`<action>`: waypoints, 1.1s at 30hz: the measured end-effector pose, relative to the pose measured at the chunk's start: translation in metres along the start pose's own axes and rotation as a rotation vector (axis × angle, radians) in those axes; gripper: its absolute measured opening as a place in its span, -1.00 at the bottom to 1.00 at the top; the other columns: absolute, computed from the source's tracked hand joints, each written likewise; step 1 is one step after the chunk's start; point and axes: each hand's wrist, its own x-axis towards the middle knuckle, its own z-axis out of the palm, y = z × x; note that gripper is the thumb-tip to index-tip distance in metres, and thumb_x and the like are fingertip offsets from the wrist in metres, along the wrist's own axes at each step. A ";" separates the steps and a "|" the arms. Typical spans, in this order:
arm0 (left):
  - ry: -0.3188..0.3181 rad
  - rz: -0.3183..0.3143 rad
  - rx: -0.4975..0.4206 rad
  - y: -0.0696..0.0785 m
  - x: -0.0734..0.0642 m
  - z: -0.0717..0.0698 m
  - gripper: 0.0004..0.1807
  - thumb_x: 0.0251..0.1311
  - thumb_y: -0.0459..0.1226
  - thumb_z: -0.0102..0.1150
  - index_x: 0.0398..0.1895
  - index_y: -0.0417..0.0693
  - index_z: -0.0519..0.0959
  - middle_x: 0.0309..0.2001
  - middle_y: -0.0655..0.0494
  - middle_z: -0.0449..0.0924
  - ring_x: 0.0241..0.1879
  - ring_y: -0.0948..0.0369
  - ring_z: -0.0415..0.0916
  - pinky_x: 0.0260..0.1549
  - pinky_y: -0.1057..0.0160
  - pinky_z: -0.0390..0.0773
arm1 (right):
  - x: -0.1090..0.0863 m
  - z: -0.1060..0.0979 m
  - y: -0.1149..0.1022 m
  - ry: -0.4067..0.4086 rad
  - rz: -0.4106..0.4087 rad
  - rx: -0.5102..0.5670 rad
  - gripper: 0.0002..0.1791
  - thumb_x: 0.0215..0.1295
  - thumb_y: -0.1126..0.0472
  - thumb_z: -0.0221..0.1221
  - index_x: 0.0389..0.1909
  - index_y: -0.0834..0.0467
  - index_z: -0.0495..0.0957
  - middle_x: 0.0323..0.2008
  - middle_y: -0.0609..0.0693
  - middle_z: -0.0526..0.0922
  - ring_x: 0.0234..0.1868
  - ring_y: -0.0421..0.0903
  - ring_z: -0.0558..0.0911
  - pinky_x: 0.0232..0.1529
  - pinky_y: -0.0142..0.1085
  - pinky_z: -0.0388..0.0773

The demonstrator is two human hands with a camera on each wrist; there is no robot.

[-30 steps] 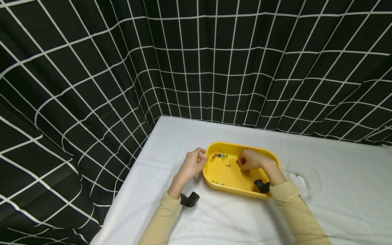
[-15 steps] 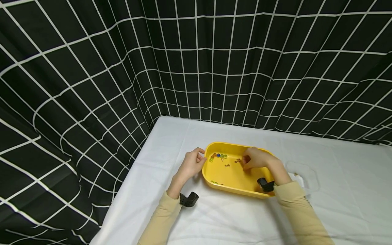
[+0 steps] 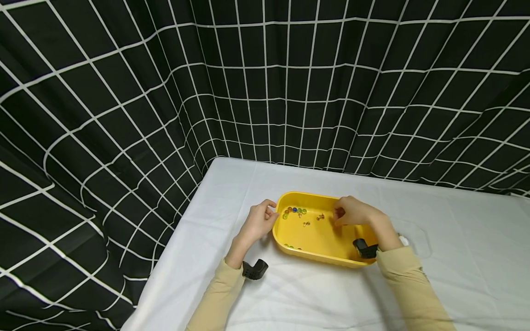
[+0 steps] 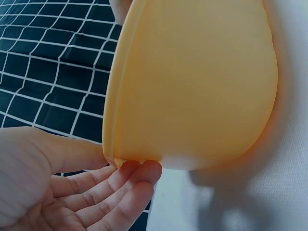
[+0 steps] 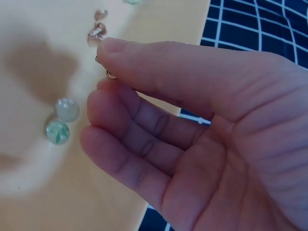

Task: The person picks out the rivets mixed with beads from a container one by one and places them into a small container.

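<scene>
My left hand [image 3: 259, 221] pinches the left end of the rim of a yellow plastic basin [image 4: 192, 86], thumb on one side and fingertips on the other. Over the right half of the basin is my right hand [image 3: 352, 214]. Between its thumb and index fingertip, in the right wrist view, it pinches a small gold metal piece [image 5: 111, 75], mostly hidden by the fingers. More small gold pieces [image 3: 320, 217] lie on the basin floor, with another little group [image 3: 306, 224] nearer the middle. Coloured glass marbles [image 3: 295, 210] line the far left corner.
A clear plastic container [image 3: 421, 239] stands right of the basin, partly behind the right forearm. A few marbles [image 3: 286, 246] show along the basin's near wall, and two greenish ones [image 5: 57, 132] in the right wrist view. A white cloth [image 3: 290, 294] covers the table; gridded black curtains [image 3: 281, 82] hang behind.
My right hand has drawn rightward across the basin, away from the gold pieces, uncovering them; its forearm now overlaps the clear container more. My left hand stays at the rim.
</scene>
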 end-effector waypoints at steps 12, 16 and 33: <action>0.002 -0.009 0.000 0.000 0.000 0.000 -0.71 0.22 -0.39 0.09 -0.02 -0.37 0.45 -0.43 0.01 0.53 -0.54 0.26 0.48 -0.56 0.39 0.49 | -0.015 -0.012 -0.002 0.032 0.025 -0.004 -0.84 0.03 0.39 0.27 -0.58 0.22 0.46 -0.63 -0.08 0.36 -0.52 -0.16 0.33 -0.46 -0.35 0.26; 0.001 -0.006 0.005 0.000 0.000 0.000 -0.71 0.22 -0.39 0.09 -0.01 -0.36 0.45 -0.43 0.01 0.53 -0.54 0.27 0.48 -0.56 0.40 0.49 | -0.020 -0.015 0.000 0.040 0.022 -0.008 -0.82 0.04 0.38 0.28 -0.59 0.21 0.45 -0.64 -0.10 0.35 -0.53 -0.17 0.32 -0.48 -0.37 0.24; 0.002 -0.007 0.010 0.000 0.000 0.001 -0.72 0.22 -0.39 0.09 -0.03 -0.36 0.45 -0.44 0.02 0.52 -0.54 0.27 0.46 -0.57 0.40 0.48 | -0.035 -0.023 0.009 0.070 0.017 -0.018 -0.83 0.03 0.39 0.26 -0.59 0.19 0.45 -0.63 -0.11 0.35 -0.51 -0.16 0.33 -0.47 -0.35 0.27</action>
